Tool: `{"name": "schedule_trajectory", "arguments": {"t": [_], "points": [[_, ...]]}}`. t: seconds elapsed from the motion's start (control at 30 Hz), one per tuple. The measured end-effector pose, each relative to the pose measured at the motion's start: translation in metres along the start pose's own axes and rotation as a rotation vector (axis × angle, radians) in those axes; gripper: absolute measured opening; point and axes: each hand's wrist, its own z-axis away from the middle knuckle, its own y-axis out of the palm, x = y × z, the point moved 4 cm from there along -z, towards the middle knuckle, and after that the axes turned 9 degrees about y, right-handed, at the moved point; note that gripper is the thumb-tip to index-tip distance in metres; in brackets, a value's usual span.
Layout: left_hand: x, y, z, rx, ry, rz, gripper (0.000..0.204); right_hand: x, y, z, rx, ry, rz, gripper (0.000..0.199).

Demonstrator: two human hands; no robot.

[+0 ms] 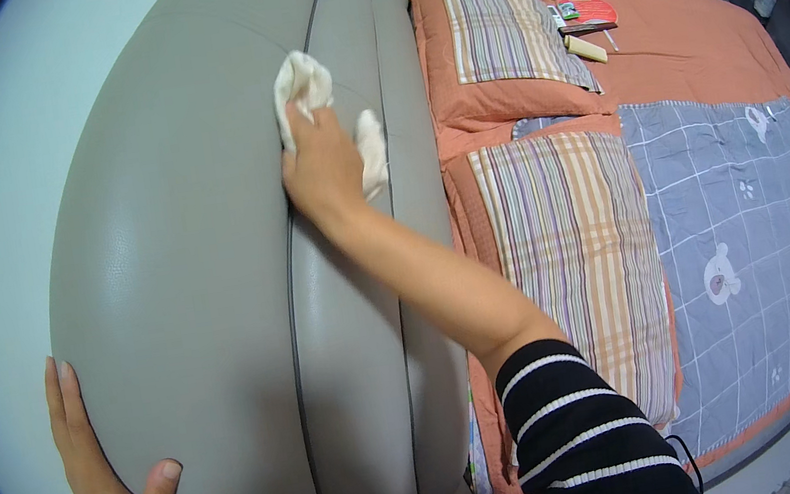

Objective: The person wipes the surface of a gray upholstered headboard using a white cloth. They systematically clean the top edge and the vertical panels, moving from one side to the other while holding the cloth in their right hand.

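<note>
A crumpled white cloth is bunched under my right hand, whose fingers press it onto the grey padded headboard. One end of the cloth sticks out on the right side of that hand, by a dark piped seam. My left hand rests at the headboard's left edge with thumb and fingers spread, holding nothing. The fingers lie along the edge and the thumb lies on the padded face.
Right of the headboard is a bed with an orange sheet, two striped pillows and a grey checked blanket. A red fan and a cream roll lie near the far pillow. A pale wall borders the left.
</note>
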Motion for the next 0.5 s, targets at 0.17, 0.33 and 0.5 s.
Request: {"name": "schedule_trajectory", "arguments": {"t": [0.17,0.33,0.5], "points": [[-0.001,-0.004,0.004,-0.005,-0.017,0.013,0.105,-0.04,-0.021,0.022,-0.152,-0.055,-0.041,0.036],[-0.004,-0.003,0.002,-0.021,-0.012,0.024,0.105,-0.158,-0.017,-0.009,-0.161,0.511,-0.104,0.024],[-0.006,-0.009,0.002,-0.052,0.02,0.075,0.102,-0.172,-0.019,0.024,-0.2,0.724,0.13,0.03]]}}
